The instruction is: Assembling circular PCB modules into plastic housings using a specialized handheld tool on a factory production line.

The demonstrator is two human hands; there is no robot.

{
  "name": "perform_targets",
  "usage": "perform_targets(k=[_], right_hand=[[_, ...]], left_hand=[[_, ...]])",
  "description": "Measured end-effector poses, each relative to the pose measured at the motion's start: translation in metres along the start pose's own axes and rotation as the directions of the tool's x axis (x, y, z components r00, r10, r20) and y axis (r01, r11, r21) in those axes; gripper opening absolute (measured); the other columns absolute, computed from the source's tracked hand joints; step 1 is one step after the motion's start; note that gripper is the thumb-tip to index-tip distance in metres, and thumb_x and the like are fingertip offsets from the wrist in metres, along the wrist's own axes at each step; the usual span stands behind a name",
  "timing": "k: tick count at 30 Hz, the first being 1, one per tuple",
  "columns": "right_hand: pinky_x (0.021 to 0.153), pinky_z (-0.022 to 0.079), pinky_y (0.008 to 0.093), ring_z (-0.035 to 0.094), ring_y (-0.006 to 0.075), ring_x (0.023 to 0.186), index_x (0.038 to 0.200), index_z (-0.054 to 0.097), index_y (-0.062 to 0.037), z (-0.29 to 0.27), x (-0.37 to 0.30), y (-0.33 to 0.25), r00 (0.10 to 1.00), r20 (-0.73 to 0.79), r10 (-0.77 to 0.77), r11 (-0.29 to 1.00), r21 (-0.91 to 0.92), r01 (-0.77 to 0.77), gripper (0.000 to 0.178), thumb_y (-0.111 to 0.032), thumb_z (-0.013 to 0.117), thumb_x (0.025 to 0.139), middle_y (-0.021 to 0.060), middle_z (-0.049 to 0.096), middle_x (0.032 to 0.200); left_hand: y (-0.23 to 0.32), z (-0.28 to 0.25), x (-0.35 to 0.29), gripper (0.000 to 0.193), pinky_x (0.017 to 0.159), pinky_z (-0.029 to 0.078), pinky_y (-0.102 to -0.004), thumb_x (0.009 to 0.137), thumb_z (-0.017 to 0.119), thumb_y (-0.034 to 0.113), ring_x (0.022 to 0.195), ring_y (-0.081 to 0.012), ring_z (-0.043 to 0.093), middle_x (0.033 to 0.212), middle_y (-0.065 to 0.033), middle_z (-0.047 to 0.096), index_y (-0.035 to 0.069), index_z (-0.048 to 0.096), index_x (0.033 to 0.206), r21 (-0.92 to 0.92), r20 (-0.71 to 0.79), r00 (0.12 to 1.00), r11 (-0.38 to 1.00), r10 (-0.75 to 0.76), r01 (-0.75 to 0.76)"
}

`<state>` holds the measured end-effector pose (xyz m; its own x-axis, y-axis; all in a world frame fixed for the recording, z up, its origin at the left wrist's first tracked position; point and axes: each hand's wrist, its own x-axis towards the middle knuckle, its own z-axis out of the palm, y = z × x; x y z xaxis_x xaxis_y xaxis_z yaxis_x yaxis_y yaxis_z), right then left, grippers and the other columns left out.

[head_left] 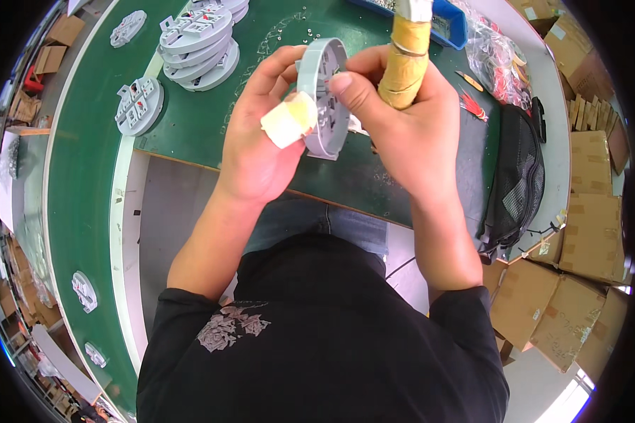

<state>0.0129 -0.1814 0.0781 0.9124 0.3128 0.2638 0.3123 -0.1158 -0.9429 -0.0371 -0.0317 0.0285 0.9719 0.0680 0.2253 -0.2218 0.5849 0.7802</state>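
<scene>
Left hand point(250, 151) holds the housing point(315, 77) in the head view: fingers behind it, near the rim, white-and-yellow wrap point(289, 120) at the near side, probably on the thumb. Right hand point(423, 134) has the yellow-wrapped tool point(406, 60) in the crook of thumb and index, while that thumb closes in at the housing's hollow face. Whether it pinches a small part there: cannot tell. Housing is at 12 o'clock, held above the table point(190, 134), tipped on edge, hollow face toward 3 o'clock.

Handling: looks like thin moulded plastic, so likely light, stiff, a bit slick; inner fittings probably the fragile bit. Best hold: outer rim, clear of the fittings.

Around: stack of discs point(201, 46) at 11 o'clock, loose disc point(140, 106) at 10, 2 more discs point(85, 291) at 8. Tiny loose parts point(310, 32) scattered at 12, beyond the hands. Blue bin point(453, 25) at 1, plastic bags point(497, 63) and red wires point(474, 107) at 2, black bag point(518, 173) near 3, cartons point(593, 225) from 3 to 4.

In the way: tool crosses in front of the bin, its upper end cut by the frame; wrap hides some near-side rim.
</scene>
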Motion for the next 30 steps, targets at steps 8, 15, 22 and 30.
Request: perform_targets(k=[8, 15, 22, 30], right_hand=[[0.063, 0.047, 0.0192, 0.058, 0.0047, 0.071, 0.095, 0.069, 0.0015, 0.010, -0.008, 0.008, 0.994, -0.099, -0.056, 0.998, 0.004, 0.056, 0.012, -0.005, 0.075, 0.087, 0.0000, 0.066, 0.081], [0.066, 0.048, 0.0205, 0.059, 0.0053, 0.074, 0.096, 0.070, 0.0006, 0.011, -0.011, 0.016, 0.966, -0.132, -0.221, 0.969, -0.140, 0.203, 0.010, -0.004, 0.074, 0.087, 0.0003, 0.067, 0.084], [0.073, 0.051, 0.0228, 0.063, 0.0080, 0.082, 0.101, 0.071, 0.0014, 0.003, -0.011, 0.018, 0.994, 0.016, -0.108, 0.994, -0.015, 0.108, 0.016, -0.001, 0.075, 0.086, 0.0027, 0.070, 0.091], [0.077, 0.054, 0.0250, 0.064, 0.0104, 0.083, 0.102, 0.069, 0.0027, -0.010, 0.001, 0.009, 0.967, 0.251, 0.035, 0.976, 0.198, -0.087, 0.023, -0.002, 0.079, 0.082, 0.0049, 0.070, 0.093]], left_hand=[[-0.006, 0.007, 0.002, 0.062, 0.087, 0.048, -0.0285, 0.088, 0.067, 0.008, 0.109, -0.0154, 0.055, 0.131, -0.0086, 0.047, 0.003, 0.041, 0.143, -0.126, -0.035, 0.997, 0.989, 0.075, -0.078], [-0.007, 0.012, 0.003, 0.062, 0.087, 0.048, -0.0286, 0.088, 0.067, 0.009, 0.112, -0.0155, 0.054, 0.131, -0.0089, 0.047, 0.003, 0.040, 0.144, -0.125, -0.078, 0.994, 0.989, 0.070, -0.080], [-0.002, 0.004, -0.001, 0.061, 0.091, 0.049, -0.0299, 0.090, 0.065, 0.010, 0.116, -0.0164, 0.054, 0.132, -0.0100, 0.049, 0.001, 0.040, 0.145, -0.098, 0.009, 0.998, 0.993, 0.062, -0.061], [0.009, -0.008, -0.010, 0.051, 0.104, 0.045, -0.0394, 0.096, 0.044, 0.016, 0.125, -0.0258, 0.055, 0.138, -0.0168, 0.053, -0.003, 0.041, 0.143, 0.038, 0.007, 0.997, 0.996, -0.075, 0.075]])
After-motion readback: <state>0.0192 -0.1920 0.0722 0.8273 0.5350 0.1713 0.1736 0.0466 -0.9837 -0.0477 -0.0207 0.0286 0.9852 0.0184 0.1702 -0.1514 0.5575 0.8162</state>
